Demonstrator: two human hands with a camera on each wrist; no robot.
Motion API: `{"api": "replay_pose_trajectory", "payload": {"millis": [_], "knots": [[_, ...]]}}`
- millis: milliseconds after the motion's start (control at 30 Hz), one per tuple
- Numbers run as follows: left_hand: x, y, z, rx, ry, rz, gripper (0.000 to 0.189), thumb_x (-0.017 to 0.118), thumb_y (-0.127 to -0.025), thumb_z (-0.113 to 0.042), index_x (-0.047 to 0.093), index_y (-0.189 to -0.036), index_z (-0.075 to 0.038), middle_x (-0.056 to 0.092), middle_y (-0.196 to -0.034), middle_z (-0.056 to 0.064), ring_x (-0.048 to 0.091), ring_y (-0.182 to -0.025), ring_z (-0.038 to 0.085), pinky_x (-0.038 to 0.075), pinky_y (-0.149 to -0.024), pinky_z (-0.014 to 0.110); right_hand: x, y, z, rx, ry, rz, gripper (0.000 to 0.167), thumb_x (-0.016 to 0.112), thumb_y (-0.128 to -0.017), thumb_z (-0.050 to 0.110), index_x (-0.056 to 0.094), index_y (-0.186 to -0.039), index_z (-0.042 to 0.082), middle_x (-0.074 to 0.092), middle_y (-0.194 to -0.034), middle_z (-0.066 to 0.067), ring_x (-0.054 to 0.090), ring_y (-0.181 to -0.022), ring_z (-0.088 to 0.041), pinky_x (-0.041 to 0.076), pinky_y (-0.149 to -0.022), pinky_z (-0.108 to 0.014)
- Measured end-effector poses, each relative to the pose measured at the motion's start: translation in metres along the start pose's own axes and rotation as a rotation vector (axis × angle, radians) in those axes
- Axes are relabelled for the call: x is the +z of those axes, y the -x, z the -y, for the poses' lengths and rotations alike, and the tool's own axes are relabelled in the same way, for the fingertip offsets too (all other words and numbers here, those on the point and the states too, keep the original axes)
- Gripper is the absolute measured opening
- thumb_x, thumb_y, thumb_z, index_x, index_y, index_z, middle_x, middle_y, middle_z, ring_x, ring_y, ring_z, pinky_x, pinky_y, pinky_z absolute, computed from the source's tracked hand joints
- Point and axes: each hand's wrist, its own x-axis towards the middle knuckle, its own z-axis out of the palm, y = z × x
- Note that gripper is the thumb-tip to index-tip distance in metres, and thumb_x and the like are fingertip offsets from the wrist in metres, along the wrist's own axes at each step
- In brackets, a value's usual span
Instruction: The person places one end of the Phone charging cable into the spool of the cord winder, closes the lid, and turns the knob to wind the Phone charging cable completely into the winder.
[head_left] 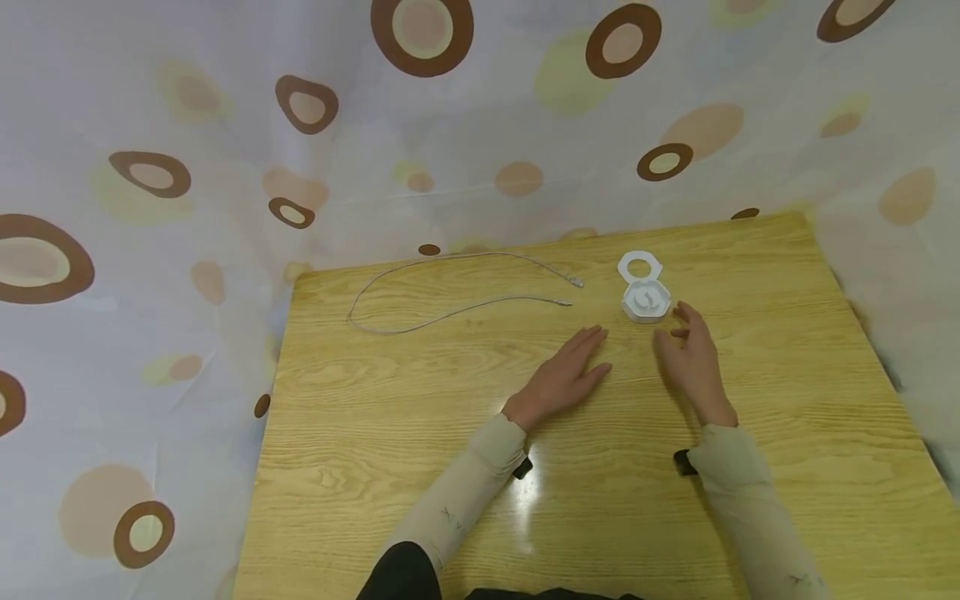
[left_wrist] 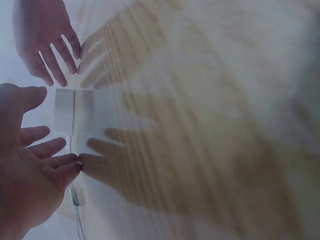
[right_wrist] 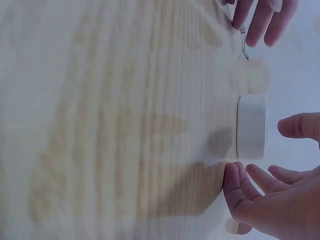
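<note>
A small white hexagonal case (head_left: 645, 314) sits on the table, its lid (head_left: 627, 265) folded back on the far side. The lid has a round window, and pale curved shapes show inside the case. Just to the right of it is my right hand (head_left: 692, 358), fingers loosely bent and holding nothing. My left hand (head_left: 558, 383) lies to the near left of the case, palm down with fingers extended, apart from it. The right wrist view shows the case's textured side (right_wrist: 251, 125) close to the right fingertips; a gap or light contact there I cannot tell.
A thin pale cable (head_left: 442, 318) lies in a wide loop to the left, both connector ends pointing at the case. The wooden table (head_left: 360, 458) meets a patterned cloth (head_left: 480, 125) along its back edge. Dark wrist straps show at both cuffs.
</note>
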Motion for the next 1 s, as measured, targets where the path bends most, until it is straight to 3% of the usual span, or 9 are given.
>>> {"api": "replay_pose_trajectory", "payload": {"millis": [233, 467, 833, 1000], "knots": [[0.002, -0.028, -0.002, -0.004, -0.037, 0.009, 0.074, 0.051, -0.111, -0.046, 0.019, -0.17, -0.015, 0.026, -0.177, 0.003, 0.022, -0.166, 0.019, 0.023, -0.133, 0.031, -0.003, -0.014, -0.002, 0.026, 0.022, 0.008, 0.071, 0.041, -0.109, 0.025, 0.011, -0.169, 0.002, 0.027, -0.173, -0.024, 0.043, -0.144, -0.048, 0.04, -0.113, -0.062], [0.004, -0.056, -0.004, 0.0, 0.006, 0.031, 0.082, 0.058, -0.109, -0.04, 0.011, -0.171, -0.011, 0.019, -0.179, 0.006, 0.018, -0.167, 0.022, 0.018, -0.133, 0.027, -0.005, -0.024, -0.005, 0.059, 0.017, 0.032, 0.073, 0.038, -0.105, 0.017, 0.007, -0.17, 0.003, 0.026, -0.174, -0.022, 0.043, -0.143, -0.045, 0.039, -0.113, -0.059], [0.004, -0.085, -0.009, -0.032, 0.027, 0.026, 0.09, 0.061, -0.108, -0.038, 0.003, -0.171, -0.008, 0.013, -0.18, 0.006, 0.017, -0.166, 0.015, 0.018, -0.133, 0.025, -0.008, -0.037, -0.003, 0.019, 0.001, 0.038, 0.068, 0.038, -0.109, 0.017, 0.011, -0.169, 0.002, 0.028, -0.172, -0.026, 0.045, -0.143, -0.048, 0.04, -0.115, -0.06], [0.004, -0.095, -0.007, 0.022, 0.029, -0.003, 0.089, 0.064, -0.107, -0.033, 0.006, -0.17, -0.006, 0.02, -0.178, 0.007, 0.024, -0.164, 0.016, 0.023, -0.131, 0.024, -0.007, -0.039, 0.0, 0.001, 0.027, 0.036, 0.066, 0.042, -0.11, 0.018, 0.016, -0.168, -0.001, 0.032, -0.169, -0.028, 0.049, -0.137, -0.045, 0.045, -0.103, -0.044]]}}
